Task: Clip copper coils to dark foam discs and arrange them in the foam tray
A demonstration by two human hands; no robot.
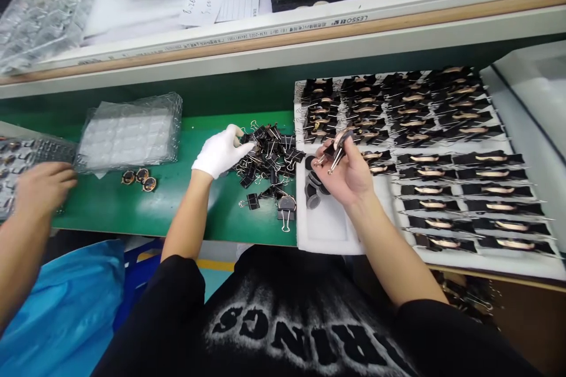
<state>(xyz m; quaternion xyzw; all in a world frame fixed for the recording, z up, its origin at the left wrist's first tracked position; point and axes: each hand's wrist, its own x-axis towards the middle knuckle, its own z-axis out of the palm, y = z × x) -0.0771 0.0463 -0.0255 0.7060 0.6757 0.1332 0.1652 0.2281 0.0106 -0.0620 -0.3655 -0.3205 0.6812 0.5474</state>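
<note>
My left hand [221, 151], in a white glove, is at the left edge of a heap of black binder clips [272, 156]. Its thumb and fingers are apart, and I see nothing between them. My bare right hand [349, 174] is turned palm up over the white foam tray [327, 227]. A black binder clip [333, 154] with silver wire handles is held in its fingers, along with a rounded dark piece that has a gold-coloured edge. Several dark grey discs [312, 191] lie on the tray below this hand. Another clip [286, 207] with a round grey piece lies at the heap's front.
Rows of clipped pieces [464, 174] fill the foam trays at right. Left of the heap lie 3 round gold-rimmed pieces [142, 177] and a clear plastic tray [128, 132]. A co-worker's hand [44, 185] is at far left. A shelf edge [265, 32] crosses the back.
</note>
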